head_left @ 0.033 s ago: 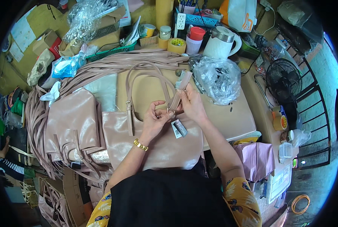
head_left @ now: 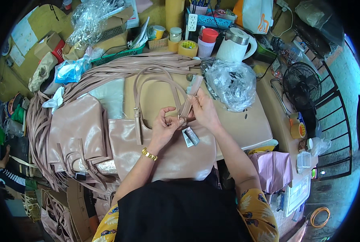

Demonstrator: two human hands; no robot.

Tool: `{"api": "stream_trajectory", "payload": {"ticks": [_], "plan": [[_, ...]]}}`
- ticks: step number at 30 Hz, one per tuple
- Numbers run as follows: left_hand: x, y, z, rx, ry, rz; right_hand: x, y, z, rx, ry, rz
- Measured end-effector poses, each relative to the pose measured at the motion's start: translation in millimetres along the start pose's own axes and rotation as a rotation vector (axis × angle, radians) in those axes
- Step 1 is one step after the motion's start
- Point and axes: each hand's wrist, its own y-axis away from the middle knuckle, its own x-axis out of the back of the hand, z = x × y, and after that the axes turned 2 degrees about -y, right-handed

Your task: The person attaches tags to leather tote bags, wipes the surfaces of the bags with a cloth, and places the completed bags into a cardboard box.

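Note:
A dusty-pink handbag [head_left: 164,155] lies flat on the work surface in front of me. Its long handle [head_left: 136,90] loops up from the top edge, with a small buckle at the left end. At the loop's right end, my right hand [head_left: 205,113] grips the strap [head_left: 196,85], whose free end sticks up past the fingers. My left hand [head_left: 164,127] pinches the same strap lower down, by a small metal fitting at the bag's top edge; some fingers are raised. The fingertips partly hide the fitting. A paper tag [head_left: 191,137] hangs just below the hands.
More pink bags [head_left: 75,129] are stacked at left, beside a heap of long pink straps [head_left: 39,141]. Clear plastic wrap [head_left: 231,85] lies at the back right, near a white kettle [head_left: 234,45] and tape rolls [head_left: 188,49]. A black fan [head_left: 302,84] stands far right.

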Motion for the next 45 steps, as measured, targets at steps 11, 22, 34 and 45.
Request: {"api": "stream_trajectory", "payload": {"ticks": [11,22,34,45], "plan": [[2,-2,-5,0.015,-0.026,0.026,-1,-2,4,0.01,0.012,-0.065],[-1,-7,-19,-0.031,-0.09,0.152,-5,36,11,0.649,0.605,-0.053],[16,-34,-23,-0.039,-0.003,-0.057,-19,76,23,0.083,0.315,-0.055],[9,-10,-5,0.005,-0.051,-0.064,12,41,19,-0.236,-0.475,-0.204]]}}
